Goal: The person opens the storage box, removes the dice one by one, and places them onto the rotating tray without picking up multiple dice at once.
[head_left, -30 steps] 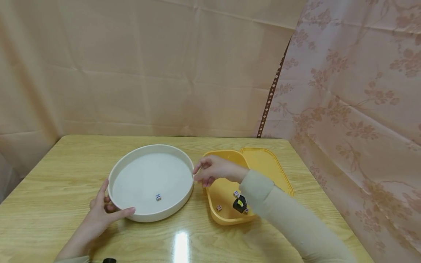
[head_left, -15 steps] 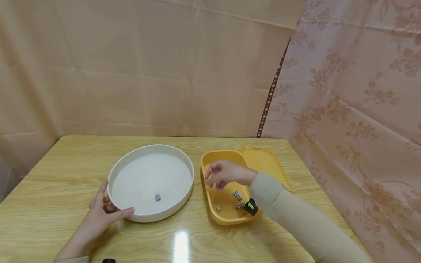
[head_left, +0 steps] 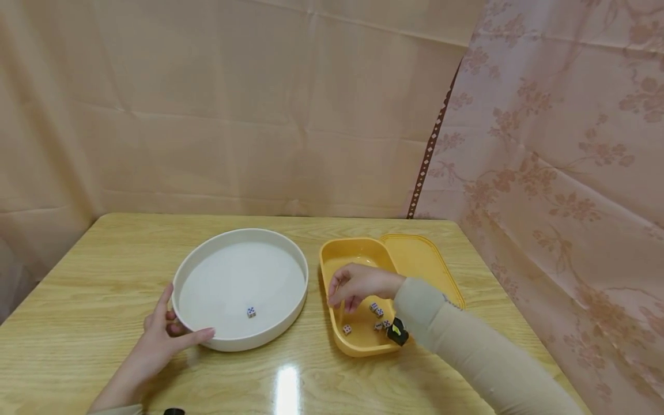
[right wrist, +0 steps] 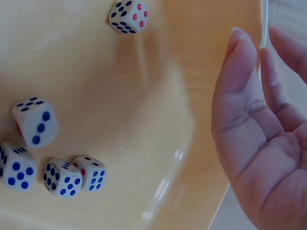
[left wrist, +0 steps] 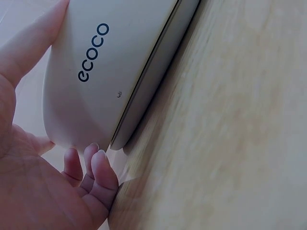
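My left hand [head_left: 162, 334] holds the white round tray [head_left: 301, 297] at its near left side, thumb along the front wall. In the left wrist view, fingers [left wrist: 104, 172] curl at the wall's lower edge, by printed lettering. Inside the tray lies one white die [head_left: 251, 312] with blue pips. Over the left rim of the yellow box [head_left: 358, 349] hovers my right hand [head_left: 360, 285], fingers loosely bent, nothing visible between them. Whether it touches the rim, I cannot tell. Several dice [right wrist: 62, 177] lie in the box; one die [right wrist: 128, 17] sits apart from the rest.
A flat yellow lid [head_left: 422, 259] lies right of the box, partly behind it, on the wooden table [head_left: 129, 248]. A beige curtain [head_left: 249, 115] hangs behind the table, and a pink floral one [head_left: 560, 173] along the right.
My right hand has moved back from beside the tray's right rim to over the yellow box, then lower and nearer its left rim. The left hand and tray stay in place.
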`<control>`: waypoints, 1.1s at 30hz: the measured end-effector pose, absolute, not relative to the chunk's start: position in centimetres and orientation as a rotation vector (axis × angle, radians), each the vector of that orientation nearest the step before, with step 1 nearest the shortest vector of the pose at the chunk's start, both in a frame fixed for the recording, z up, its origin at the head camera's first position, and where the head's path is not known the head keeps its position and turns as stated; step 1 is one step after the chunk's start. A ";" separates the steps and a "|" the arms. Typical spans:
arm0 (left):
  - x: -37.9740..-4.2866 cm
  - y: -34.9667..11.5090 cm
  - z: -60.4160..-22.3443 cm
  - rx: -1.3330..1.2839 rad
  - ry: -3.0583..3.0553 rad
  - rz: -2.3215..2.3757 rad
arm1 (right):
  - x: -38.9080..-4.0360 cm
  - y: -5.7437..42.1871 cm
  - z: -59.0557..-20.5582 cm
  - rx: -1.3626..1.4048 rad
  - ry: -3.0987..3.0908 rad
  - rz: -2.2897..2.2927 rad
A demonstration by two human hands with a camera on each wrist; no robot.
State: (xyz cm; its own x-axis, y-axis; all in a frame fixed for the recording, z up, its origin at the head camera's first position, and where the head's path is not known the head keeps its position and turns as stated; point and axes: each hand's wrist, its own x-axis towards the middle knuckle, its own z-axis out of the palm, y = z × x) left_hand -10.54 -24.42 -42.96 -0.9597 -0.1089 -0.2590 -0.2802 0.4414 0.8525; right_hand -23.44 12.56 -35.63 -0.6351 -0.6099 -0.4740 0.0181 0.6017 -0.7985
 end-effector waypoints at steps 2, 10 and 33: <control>-10.5 -24.4 -43.0 -0.340 2.528 1.529 | -23.5 12.6 -35.7 -0.459 2.048 -1.026; -10.5 -24.6 -43.1 -0.348 2.517 1.535 | -23.8 13.1 -36.1 -0.445 2.018 -0.964; -10.7 -24.5 -43.0 -0.357 2.512 1.537 | -24.2 13.5 -38.5 -0.390 1.861 -0.681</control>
